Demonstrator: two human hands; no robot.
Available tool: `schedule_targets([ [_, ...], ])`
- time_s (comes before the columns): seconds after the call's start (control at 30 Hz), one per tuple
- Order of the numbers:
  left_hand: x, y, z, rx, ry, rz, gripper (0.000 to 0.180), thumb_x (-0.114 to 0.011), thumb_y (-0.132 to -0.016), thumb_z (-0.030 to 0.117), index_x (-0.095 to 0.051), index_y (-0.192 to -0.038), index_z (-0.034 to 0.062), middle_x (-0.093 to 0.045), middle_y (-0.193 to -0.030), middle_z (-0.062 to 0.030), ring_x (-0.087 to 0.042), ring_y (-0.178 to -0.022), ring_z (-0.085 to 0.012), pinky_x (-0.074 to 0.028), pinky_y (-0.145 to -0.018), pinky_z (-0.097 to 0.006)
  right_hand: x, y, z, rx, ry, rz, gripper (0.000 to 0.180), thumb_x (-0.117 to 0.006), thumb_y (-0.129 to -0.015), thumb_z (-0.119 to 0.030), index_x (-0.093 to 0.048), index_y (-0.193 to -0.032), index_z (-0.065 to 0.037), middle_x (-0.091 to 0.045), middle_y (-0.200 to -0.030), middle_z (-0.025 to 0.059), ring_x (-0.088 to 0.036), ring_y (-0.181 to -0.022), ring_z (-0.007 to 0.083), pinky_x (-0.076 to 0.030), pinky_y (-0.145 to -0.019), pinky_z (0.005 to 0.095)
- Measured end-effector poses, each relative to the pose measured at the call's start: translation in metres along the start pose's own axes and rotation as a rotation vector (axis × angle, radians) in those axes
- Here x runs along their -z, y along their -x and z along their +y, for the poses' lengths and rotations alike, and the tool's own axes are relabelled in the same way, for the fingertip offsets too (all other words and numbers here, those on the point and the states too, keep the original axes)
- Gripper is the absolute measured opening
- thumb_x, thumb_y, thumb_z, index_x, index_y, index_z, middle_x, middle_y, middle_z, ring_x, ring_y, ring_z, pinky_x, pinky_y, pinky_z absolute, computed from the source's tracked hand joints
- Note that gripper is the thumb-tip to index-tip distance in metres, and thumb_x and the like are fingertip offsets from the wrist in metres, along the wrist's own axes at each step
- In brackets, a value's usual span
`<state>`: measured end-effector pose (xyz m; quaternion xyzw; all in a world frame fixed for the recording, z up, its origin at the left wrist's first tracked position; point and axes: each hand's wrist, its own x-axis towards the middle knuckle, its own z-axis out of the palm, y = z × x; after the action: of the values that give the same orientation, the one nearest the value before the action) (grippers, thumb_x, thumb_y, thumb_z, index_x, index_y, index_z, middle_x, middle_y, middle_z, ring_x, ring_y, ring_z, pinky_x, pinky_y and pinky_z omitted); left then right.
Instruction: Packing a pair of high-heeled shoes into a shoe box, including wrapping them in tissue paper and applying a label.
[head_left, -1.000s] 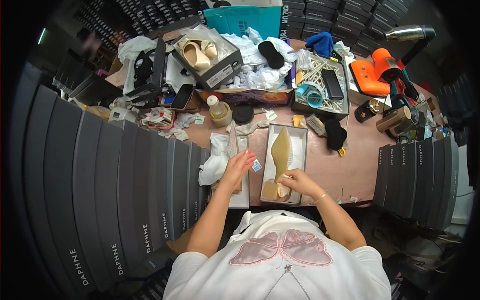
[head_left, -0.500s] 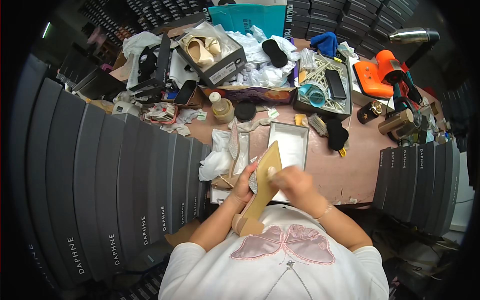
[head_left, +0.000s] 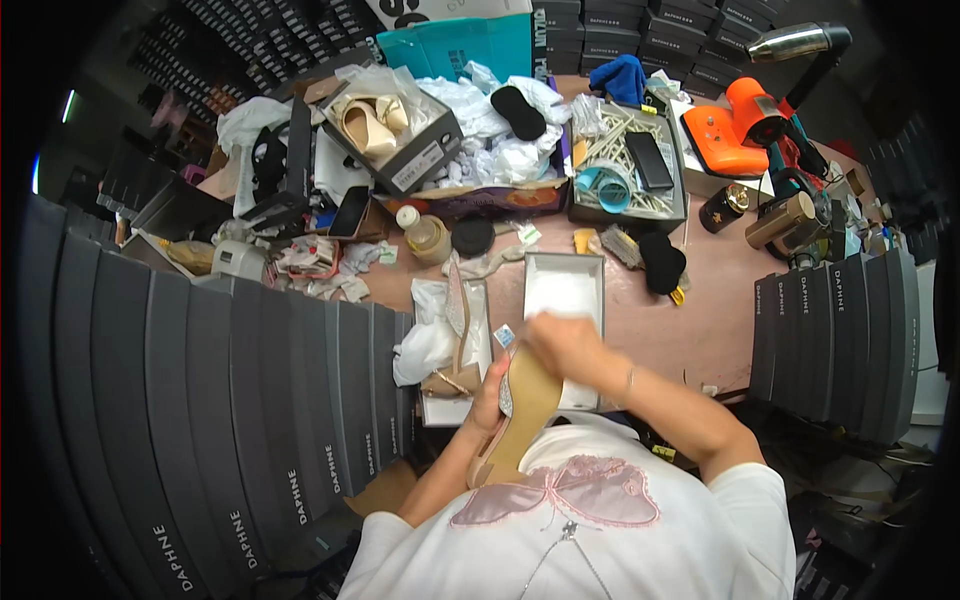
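I held the tan shoe sole-up close against my chest, near the edge of the tabletop, so its underside faced me where I could see it. My left hand was wrapped around the shoe's left side, fingers closed on it with the heel pointing down toward my shirt, which steadied it from below. My right hand covered the toe end from above, fingers curled shut on the shoe, just beside a small blue and white tag at the tip. Right behind my hands lay the open white shoebox, its bottom bare, set where the shoe could be lifted straight out toward me. To the left of it the other shoe of the pair rested on its side in the lid with crumpled white paper beside it, kept within reach. Farther off, another box held a pale pair, and an orange tool sat at the far right. Stacks of grey boxes walled the left.
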<state>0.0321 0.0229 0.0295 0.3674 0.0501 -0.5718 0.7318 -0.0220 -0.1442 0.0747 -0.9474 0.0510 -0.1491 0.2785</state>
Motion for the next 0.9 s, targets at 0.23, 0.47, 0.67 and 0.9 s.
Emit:
schedule_targets([
  [0.23, 0.01, -0.01, 0.009, 0.051, -0.075, -0.063, 0.055, -0.036, -0.099, 0.049, -0.05, -0.13, 0.0057, -0.062, -0.114, -0.0069, -0.061, -0.102, -0.0154, -0.049, -0.088, -0.031, 0.01, 0.01, -0.047, 0.218, -0.169, -0.112, 0.013, -0.062, -0.08, -0.016, -0.054, -0.085, -0.007, -0.055, -0.068, 0.0093, -0.06, -0.059, 0.0297, -0.048, -0.05, 0.0393],
  [0.47, -0.007, -0.006, 0.016, -0.012, -0.098, -0.072, 0.054, -0.035, -0.1, 0.046, -0.044, -0.135, 0.0057, -0.056, -0.126, -0.0068, -0.055, -0.113, -0.0163, -0.045, -0.096, -0.032, 0.008, -0.012, -0.012, 0.015, -0.007, -0.107, 0.015, -0.06, -0.082, -0.016, -0.05, -0.079, -0.006, -0.057, -0.068, 0.011, -0.062, -0.06, 0.0288, -0.049, -0.052, 0.0388],
  [0.67, 0.007, -0.01, 0.015, 0.067, -0.013, -0.212, 0.055, -0.033, -0.1, 0.044, -0.041, -0.139, 0.0048, -0.053, -0.132, -0.0111, -0.053, -0.119, -0.0206, -0.043, -0.101, -0.034, 0.02, 0.02, -0.04, 0.146, -0.132, -0.144, 0.016, -0.061, -0.082, -0.019, -0.052, -0.078, -0.007, -0.055, -0.066, 0.0083, -0.06, -0.058, 0.0283, -0.049, -0.05, 0.0384],
  [0.9, -0.019, -0.016, 0.013, 0.132, -0.021, -0.069, 0.067, -0.025, -0.098, 0.052, -0.042, -0.137, 0.0001, -0.053, -0.131, -0.0203, -0.054, -0.119, -0.0291, -0.042, -0.102, -0.039, 0.04, 0.039, -0.012, 0.106, 0.034, -0.255, 0.009, -0.061, -0.078, -0.019, -0.058, -0.077, -0.011, -0.058, -0.069, 0.0047, -0.062, -0.062, 0.023, -0.05, -0.051, 0.0351],
])
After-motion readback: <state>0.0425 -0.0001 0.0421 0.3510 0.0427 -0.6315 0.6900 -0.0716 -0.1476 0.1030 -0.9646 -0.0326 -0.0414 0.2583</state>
